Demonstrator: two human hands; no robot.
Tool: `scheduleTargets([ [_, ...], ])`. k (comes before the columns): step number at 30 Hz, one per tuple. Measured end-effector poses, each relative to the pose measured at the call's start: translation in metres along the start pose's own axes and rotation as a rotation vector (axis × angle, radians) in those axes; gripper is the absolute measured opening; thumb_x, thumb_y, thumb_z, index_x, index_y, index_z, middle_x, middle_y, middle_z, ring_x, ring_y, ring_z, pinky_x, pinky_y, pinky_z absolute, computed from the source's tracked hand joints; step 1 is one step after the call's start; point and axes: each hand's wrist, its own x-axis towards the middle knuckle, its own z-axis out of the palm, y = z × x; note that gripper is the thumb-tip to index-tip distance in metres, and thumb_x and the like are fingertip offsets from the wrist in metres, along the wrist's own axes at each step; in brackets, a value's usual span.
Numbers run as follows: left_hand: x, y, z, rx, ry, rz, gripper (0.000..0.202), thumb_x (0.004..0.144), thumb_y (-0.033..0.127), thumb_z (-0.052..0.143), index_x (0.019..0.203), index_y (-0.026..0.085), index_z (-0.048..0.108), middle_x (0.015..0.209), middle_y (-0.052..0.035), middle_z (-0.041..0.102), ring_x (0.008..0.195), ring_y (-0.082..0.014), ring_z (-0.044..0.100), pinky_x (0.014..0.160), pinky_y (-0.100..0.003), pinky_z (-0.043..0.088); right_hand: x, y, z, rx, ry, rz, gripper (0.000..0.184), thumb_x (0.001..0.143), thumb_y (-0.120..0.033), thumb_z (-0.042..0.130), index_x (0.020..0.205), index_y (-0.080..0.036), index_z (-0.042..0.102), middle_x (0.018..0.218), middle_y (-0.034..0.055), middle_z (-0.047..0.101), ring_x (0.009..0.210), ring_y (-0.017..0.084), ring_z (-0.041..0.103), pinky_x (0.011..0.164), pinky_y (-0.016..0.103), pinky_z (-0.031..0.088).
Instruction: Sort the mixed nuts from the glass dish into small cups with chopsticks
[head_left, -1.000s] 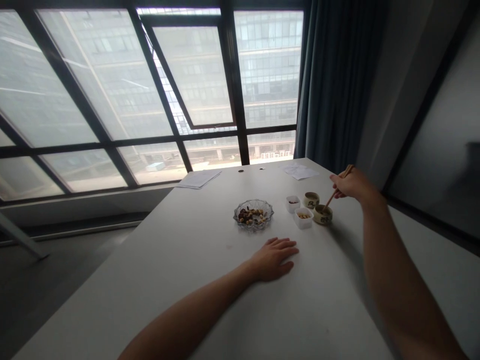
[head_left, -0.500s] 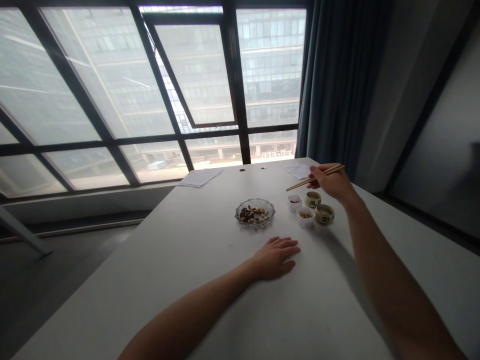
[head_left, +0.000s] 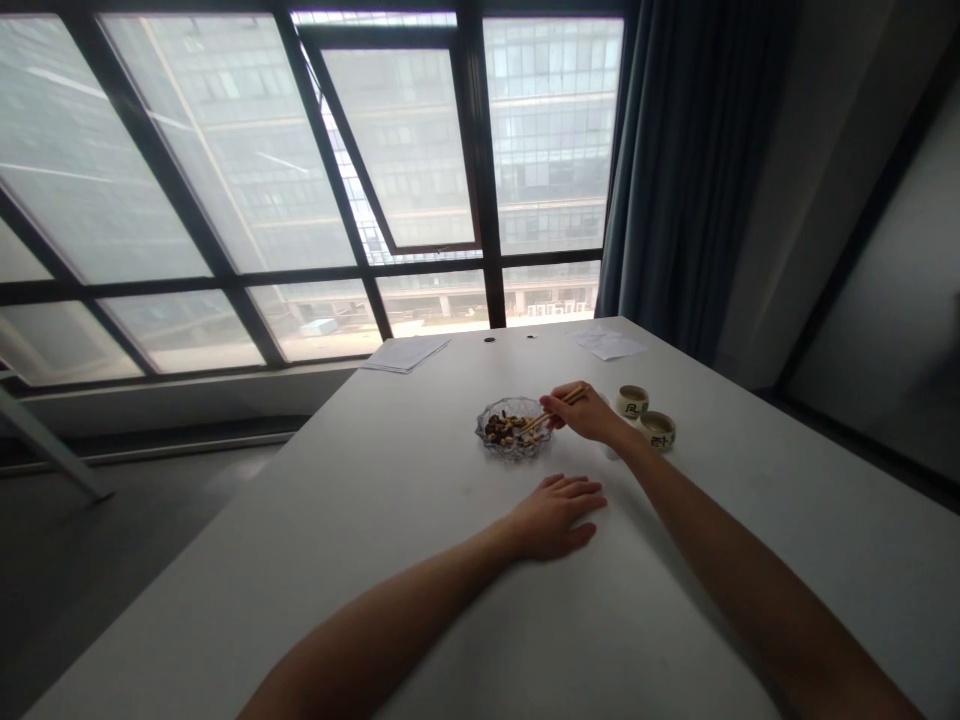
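My right hand (head_left: 586,414) is shut on a pair of wooden chopsticks (head_left: 535,420), whose tips reach into the mixed nuts (head_left: 506,430) in a ribbed glass dish (head_left: 498,446). I cannot tell whether the tips hold a nut. My left hand (head_left: 556,517) lies flat and open on the white table (head_left: 390,480), just in front of the dish, touching nothing else. Two small ceramic cups with dark characters (head_left: 634,402) (head_left: 658,431) stand to the right of my right hand. My right forearm and hand hide the small white tubs, apart from a sliver of white (head_left: 610,453).
Loose sheets of paper (head_left: 405,353) lie at the table's far left, and more paper (head_left: 609,345) lies at the far right. Large windows and a dark curtain stand beyond the far edge. The floor shows below the table's left edge.
My right hand has moved left and down from above the cups to the glass dish, and the chopstick tips now reach the nuts. My left hand has not moved.
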Motion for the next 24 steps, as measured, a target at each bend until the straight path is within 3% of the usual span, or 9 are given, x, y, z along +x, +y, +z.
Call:
scheduleTargets([
  [7, 0.001, 0.002, -0.002, 0.003, -0.001, 0.003, 0.048, 0.094, 0.041, 0.049, 0.14, 0.032, 0.046, 0.151, -0.0025, 0.045, 0.14, -0.0231, 0.039, 0.117, -0.044, 0.024, -0.002, 0.01, 0.012, -0.14, 0.013, -0.061, 0.044, 0.087, -0.055, 0.059, 0.067, -0.016, 0.063, 0.059, 0.0055, 0.069, 0.056, 0.019, 0.068, 0.051, 0.023, 0.051],
  [17, 0.001, 0.003, -0.003, 0.012, -0.007, 0.004, 0.048, 0.093, 0.04, 0.049, 0.141, 0.032, 0.045, 0.15, -0.0026, 0.045, 0.14, -0.0236, 0.039, 0.118, -0.044, 0.023, -0.003, 0.011, 0.022, -0.142, 0.167, -0.058, 0.05, 0.089, -0.059, 0.054, 0.062, -0.018, 0.061, 0.057, 0.0045, 0.067, 0.052, 0.02, 0.068, 0.048, 0.025, 0.05],
  [24, 0.001, 0.002, -0.002, 0.009, -0.012, 0.001, 0.048, 0.093, 0.04, 0.049, 0.14, 0.032, 0.045, 0.151, -0.0027, 0.044, 0.14, -0.0228, 0.038, 0.118, -0.043, 0.023, -0.002, -0.006, 0.006, -0.059, 0.228, -0.012, 0.055, 0.082, -0.068, 0.057, 0.065, -0.017, 0.065, 0.061, 0.0082, 0.07, 0.052, 0.022, 0.07, 0.046, 0.025, 0.054],
])
